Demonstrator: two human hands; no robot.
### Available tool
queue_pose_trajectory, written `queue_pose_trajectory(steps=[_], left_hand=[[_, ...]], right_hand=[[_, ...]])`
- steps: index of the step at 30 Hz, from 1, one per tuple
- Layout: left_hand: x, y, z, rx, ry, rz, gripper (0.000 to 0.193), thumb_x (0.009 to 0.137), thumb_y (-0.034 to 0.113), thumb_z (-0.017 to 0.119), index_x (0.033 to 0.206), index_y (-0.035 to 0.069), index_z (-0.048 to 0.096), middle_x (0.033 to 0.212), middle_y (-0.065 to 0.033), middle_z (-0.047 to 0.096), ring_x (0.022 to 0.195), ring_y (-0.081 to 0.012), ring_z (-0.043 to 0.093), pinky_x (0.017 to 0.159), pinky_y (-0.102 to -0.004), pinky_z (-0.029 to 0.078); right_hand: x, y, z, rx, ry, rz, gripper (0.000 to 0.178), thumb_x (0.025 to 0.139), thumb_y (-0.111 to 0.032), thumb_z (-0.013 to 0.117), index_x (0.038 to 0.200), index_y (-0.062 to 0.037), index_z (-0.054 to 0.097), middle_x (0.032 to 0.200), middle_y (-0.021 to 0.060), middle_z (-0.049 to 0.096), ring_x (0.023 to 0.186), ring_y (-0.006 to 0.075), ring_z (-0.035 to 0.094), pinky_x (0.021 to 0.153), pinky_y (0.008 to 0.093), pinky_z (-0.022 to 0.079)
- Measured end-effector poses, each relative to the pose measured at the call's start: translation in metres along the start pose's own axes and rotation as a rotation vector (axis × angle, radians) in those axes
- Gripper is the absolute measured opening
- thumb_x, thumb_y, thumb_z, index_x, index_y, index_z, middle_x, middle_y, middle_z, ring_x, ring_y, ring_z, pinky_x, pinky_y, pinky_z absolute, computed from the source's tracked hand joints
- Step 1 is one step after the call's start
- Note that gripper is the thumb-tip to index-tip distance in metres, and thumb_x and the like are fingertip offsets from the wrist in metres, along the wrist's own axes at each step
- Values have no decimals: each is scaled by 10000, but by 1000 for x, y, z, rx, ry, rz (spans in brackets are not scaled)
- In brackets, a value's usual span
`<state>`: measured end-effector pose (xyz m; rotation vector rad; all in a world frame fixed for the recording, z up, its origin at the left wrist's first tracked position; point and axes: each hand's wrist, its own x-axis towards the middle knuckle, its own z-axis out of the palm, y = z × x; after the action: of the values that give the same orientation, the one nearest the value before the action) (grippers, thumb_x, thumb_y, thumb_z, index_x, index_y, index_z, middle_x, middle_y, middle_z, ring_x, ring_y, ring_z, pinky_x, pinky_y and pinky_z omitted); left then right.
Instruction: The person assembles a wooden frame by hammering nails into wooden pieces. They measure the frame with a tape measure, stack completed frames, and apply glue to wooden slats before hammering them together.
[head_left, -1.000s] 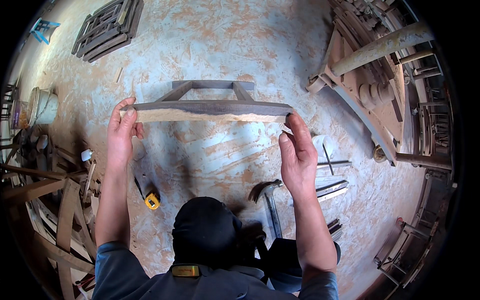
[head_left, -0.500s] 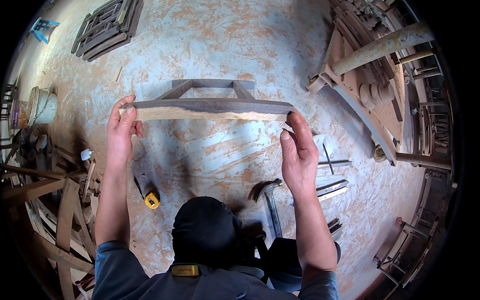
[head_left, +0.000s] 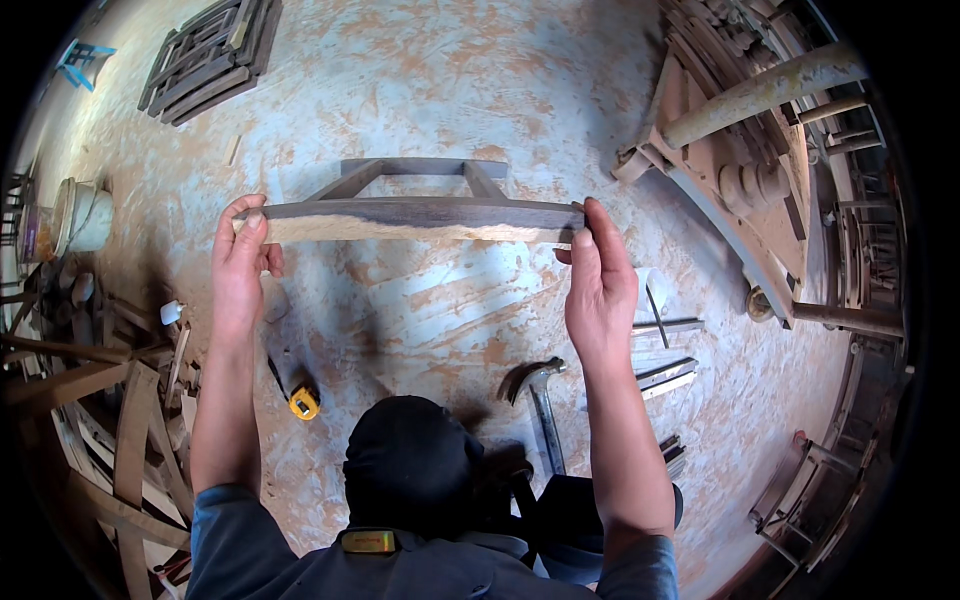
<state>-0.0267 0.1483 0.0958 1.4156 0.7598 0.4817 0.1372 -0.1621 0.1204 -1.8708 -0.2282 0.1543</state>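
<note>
Between my hands is a wooden frame point(head_left: 410, 212), its near rail dark grey along the top and pale, raw wood along the lower side. Two short crosspieces join this rail to a shorter far rail point(head_left: 425, 167). My left hand point(head_left: 243, 245) pinches the rail's left end, thumb on the near face and fingers behind. At the right end, my right hand point(head_left: 600, 265) grips with the thumb against the near face and the fingers around the tip. Below the frame, a claw hammer point(head_left: 545, 415) and a yellow tape measure point(head_left: 304, 402) are on the floor.
Wood scraps point(head_left: 130, 440) are heaped at the left, near a white bucket point(head_left: 92, 215). Stacked dark frames point(head_left: 212, 60) lie at the far left. A wooden stand point(head_left: 690, 190) loaded with parts is at the right. Metal bars point(head_left: 665, 378) lie beside my right forearm.
My right hand has shifted its hold, its thumb now pressed against the rail's right end instead of hanging below it. The left hand and the frame have hardly moved.
</note>
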Motion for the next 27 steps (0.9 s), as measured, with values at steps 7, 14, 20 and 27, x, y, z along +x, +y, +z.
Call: queue_pose_trajectory(steps=[7, 14, 20, 27], left_hand=[[-25, -18, -17, 166, -137, -49, 326, 931, 153, 563, 1232, 48, 494, 895, -48, 589, 642, -111, 527, 588, -248, 446], [-120, -140, -71, 247, -381, -340, 433, 785, -82, 685, 1169, 48, 534, 941, -32, 622, 876, -104, 618, 730, -265, 509], [-132, -238, -60, 996, -421, 113, 502, 646, 109, 825, 1094, 70, 601, 1050, -142, 612, 976, -352, 595, 843, -399, 502], [-131, -265, -64, 1178, -426, 242, 561, 644, 166, 815, 1147, 100, 576, 1170, -149, 570, 1104, -369, 538, 944, -436, 451]], right_hand=[[-5, 10, -18, -83, -114, 106, 205, 915, -29, 576, 1104, 24, 635, 1002, 103, 621, 933, 164, 586, 851, 278, 466], [-114, 121, -32, 46, -354, 282, 147, 871, 63, 589, 1015, 43, 615, 1112, 126, 564, 955, 218, 618, 833, 293, 511], [-140, 223, 9, -200, -303, 510, 284, 857, -191, 656, 1032, 32, 640, 1136, 182, 568, 986, 311, 609, 887, 351, 494], [-148, 227, 17, -377, -390, 426, 436, 860, -279, 651, 1147, 46, 608, 1262, 234, 556, 1133, 384, 557, 962, 411, 463]])
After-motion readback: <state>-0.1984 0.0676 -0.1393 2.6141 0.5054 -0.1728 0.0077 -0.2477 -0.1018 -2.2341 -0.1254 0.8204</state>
